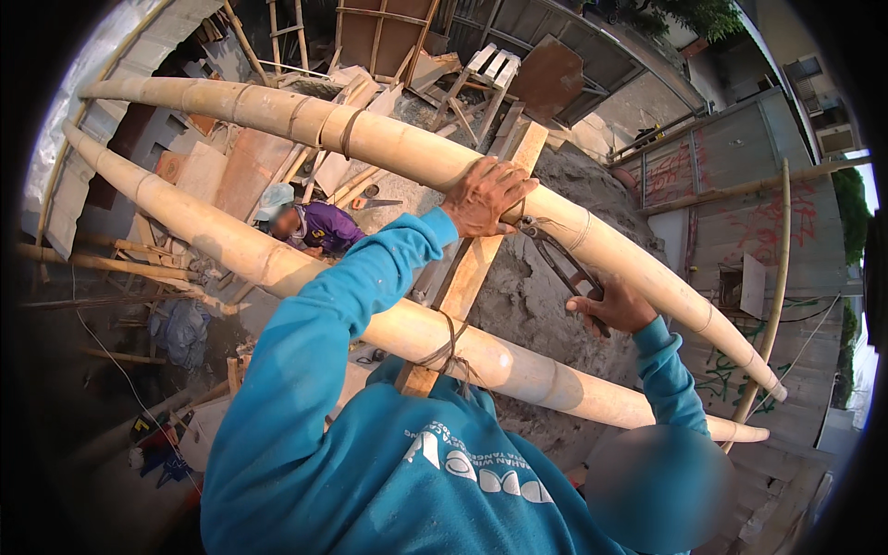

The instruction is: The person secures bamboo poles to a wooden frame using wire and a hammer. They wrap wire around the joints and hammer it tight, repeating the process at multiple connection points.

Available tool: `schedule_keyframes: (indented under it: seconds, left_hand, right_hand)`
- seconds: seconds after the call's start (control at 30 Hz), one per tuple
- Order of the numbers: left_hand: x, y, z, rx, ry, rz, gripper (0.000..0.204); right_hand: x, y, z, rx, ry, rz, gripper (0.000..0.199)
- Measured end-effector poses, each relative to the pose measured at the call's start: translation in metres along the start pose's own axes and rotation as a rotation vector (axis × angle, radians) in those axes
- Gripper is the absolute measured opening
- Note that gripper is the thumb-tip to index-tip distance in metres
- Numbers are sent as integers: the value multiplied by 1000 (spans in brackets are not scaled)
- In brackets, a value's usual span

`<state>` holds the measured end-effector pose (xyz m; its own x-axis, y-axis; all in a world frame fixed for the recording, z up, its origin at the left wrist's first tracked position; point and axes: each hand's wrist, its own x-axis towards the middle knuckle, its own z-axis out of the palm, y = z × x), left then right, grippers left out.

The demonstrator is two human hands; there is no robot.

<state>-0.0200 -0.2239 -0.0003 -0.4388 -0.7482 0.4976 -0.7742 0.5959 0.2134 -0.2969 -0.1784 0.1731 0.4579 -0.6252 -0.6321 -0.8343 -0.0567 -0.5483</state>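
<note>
Two thick bamboo poles run across the view, with a wooden beam (474,275) crossing them. My left hand (488,196) is wrapped over the top of the farther bamboo pole (398,141), right by the crossing. In my right hand (622,305) is a pair of long-handled pincers (561,261). Their jaws touch or nearly touch the farther pole's near side, close to my left fingertips; whether they bite on wire there is unclear. On the nearer bamboo pole (527,372), a dark wire tie (450,342) binds it to the beam.
Far below on the left, a person in a purple shirt (328,227) bends among boards and sticks; a handsaw (379,203) lies close by. Grey sand or cement (541,310) is heaped beneath the poles. Metal sheet fencing (740,199) and an upright bamboo pole (775,296) stand to the right.
</note>
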Motion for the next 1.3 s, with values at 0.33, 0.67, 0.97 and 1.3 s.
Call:
schedule_keyframes:
  seconds: [0.33, 0.67, 0.97, 1.3]
  left_hand:
    - [6, -1, -1, 32, 73, 46, 93]
    - [4, 1, 1, 4, 114, 62, 93]
    - [3, 1, -1, 57, 60, 39, 101]
    - [8, 2, -2, 67, 85, 44, 106]
  right_hand:
    - [-20, -31, 60, -1141, 825, -225, 48]
    - [-12, -2, 18, -579, 266, -130, 68]
    - [-13, -40, 47, -1214, 711, -199, 51]
    - [-4, 17, 7, -1022, 526, -222, 29]
